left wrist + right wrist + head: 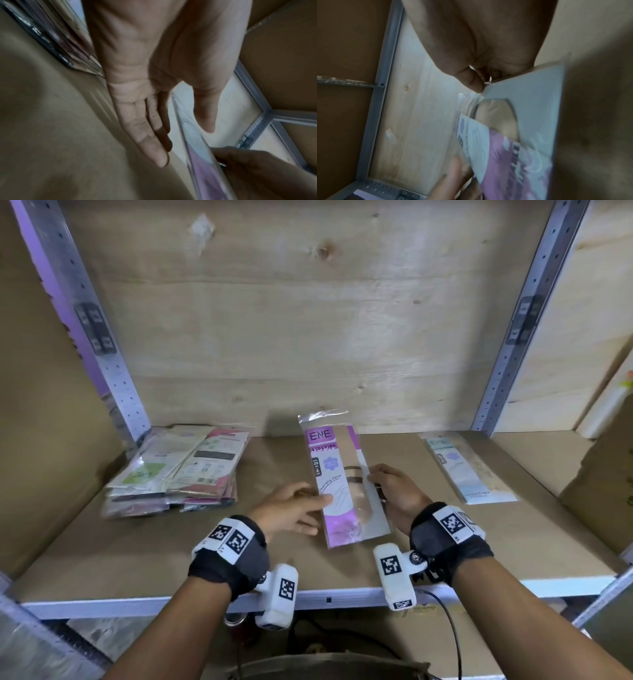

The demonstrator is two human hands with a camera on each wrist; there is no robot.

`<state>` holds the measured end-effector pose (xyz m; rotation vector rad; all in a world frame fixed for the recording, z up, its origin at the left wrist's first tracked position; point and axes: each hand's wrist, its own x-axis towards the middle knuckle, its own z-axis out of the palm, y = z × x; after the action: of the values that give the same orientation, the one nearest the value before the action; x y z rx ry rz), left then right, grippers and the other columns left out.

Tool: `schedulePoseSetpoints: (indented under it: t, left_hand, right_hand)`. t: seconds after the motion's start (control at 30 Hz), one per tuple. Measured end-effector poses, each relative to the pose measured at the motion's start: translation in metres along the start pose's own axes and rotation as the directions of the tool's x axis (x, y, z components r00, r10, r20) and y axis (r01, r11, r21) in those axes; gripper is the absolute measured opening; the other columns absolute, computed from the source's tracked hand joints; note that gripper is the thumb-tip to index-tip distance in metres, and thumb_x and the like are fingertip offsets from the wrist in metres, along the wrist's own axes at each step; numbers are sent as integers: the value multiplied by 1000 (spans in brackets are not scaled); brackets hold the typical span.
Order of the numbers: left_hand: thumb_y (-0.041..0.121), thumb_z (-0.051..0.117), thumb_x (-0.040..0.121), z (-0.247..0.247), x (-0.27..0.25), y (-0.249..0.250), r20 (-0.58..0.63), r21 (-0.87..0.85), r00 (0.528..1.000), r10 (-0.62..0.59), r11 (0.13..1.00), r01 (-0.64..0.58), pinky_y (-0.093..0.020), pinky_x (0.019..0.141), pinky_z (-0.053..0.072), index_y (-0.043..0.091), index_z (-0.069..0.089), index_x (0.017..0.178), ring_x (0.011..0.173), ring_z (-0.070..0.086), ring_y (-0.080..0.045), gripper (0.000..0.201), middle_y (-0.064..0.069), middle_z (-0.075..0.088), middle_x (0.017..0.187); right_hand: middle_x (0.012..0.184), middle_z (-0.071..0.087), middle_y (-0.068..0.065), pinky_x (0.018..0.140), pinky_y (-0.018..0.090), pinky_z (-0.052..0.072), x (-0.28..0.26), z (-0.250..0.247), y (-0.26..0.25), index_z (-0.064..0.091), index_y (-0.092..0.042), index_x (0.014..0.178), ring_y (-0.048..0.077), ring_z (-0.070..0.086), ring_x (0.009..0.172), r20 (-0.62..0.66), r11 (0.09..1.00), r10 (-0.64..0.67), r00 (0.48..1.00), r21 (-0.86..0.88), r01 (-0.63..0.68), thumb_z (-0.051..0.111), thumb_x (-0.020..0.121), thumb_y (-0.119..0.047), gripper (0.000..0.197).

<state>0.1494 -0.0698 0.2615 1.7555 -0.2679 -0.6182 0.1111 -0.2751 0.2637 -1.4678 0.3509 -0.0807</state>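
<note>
Purple stocking packet [337, 474] held over shelf [137, 542], long axis running away from person, far end tipped up. Right hand [394, 491] fingers pinch right long edge, mid-length. Left hand [291, 510] fingers straight, pressed together, at left edge; packet edge lies between them and thumb, unclamped. Right hand bears load.

Brown shelf [171, 542] — packet stack [178, 470], lone blue packet [469, 470]

Purple-and-white stocking packet [337, 474]; pale blue packet [462, 470]
</note>
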Motion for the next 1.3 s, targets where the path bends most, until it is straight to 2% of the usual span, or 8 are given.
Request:
schedulePoseSetpoints:
  t: [0.13, 0.23, 0.4, 0.57, 0.73, 1.0, 1.1, 1.3]
  left_hand:
    - [10, 72, 87, 8, 1, -7, 43, 62, 999, 13, 998, -15, -23, 65, 60, 1, 63, 114, 72, 71, -16, 30, -13, 71, 105]
    - [4, 73, 85, 10, 3, -10, 11, 60, 1000, -5, 998, 5, -21, 61, 59, 1, 64, 106, 64, 71, -14, 23, -14, 72, 95]
    - [3, 79, 79, 18, 10, -10, -83, 42, 996, -9, 999, 12, -24, 58, 60, -3, 60, 114, 65, 70, -20, 40, -22, 69, 106]
    - [-1, 78, 79, 34, 28, -1, -93, 19, 996, 6, 1000, -4, -28, 62, 62, -7, 56, 122, 78, 70, -27, 49, -27, 64, 117]
    - [-3, 79, 77, 63, 56, 17, -58, -27, 998, 32, 999, -33, -27, 60, 61, -7, 56, 120, 75, 72, -22, 48, -23, 64, 113]
    - [-5, 80, 75, 132, 114, 54, 13, -26, 999, 44, 999, -44, -29, 63, 62, -9, 52, 124, 81, 73, -28, 57, -23, 63, 114]
    - [-6, 80, 74, 166, 137, 66, 54, -10, 998, 26, 1000, -26, -33, 71, 63, -11, 51, 125, 89, 72, -33, 59, -26, 64, 116]
    - [-11, 77, 75, 216, 177, 79, 144, 11, 990, -5, 1000, 4, -27, 54, 60, 4, 65, 84, 69, 70, -19, 21, -14, 72, 96]
  right_hand:
    - [83, 60, 10, 57, 28, 45, 0, -1, 6, 54, -7, 98, 21, 57, 67, -6, 996, 34, 999, -81, -35, 43, 101, -6, 12]
    - [99, 65, 15, 69, 33, 48, 0, -8, 6, 58, -4, 111, 29, 62, 86, 30, 949, 36, 999, -313, -25, 55, 95, -8, 16]
    - [102, 65, 10, 85, 40, 56, 0, -25, 8, 57, -7, 119, 32, 66, 99, 100, 869, 44, 994, -495, 11, 65, 82, -1, 38]
    - [90, 63, 4, 74, 35, 55, 9, -46, 7, 55, -10, 116, 26, 66, 88, -7, 852, -32, 999, -523, 24, 75, 76, -3, 45]
    - [94, 62, 1, 81, 34, 52, 19, -84, 2, 59, -13, 114, 23, 62, 93, -146, 817, -108, 983, -576, 5, 80, 72, -12, 47]
    - [98, 69, -1, 71, 22, 47, 26, -153, -15, 66, -15, 116, 16, 63, 86, -356, 777, -241, 903, -628, -40, 79, 77, -20, 41]
    - [108, 70, 3, 81, 23, 46, 28, -182, -16, 67, -14, 117, 16, 62, 92, -414, 782, -237, 879, -618, -81, 78, 79, -22, 40]
    - [127, 63, 8, 85, 25, 38, 31, -217, -16, 60, -10, 128, 22, 58, 110, -432, 727, -185, 883, -664, -173, 72, 84, -16, 47]
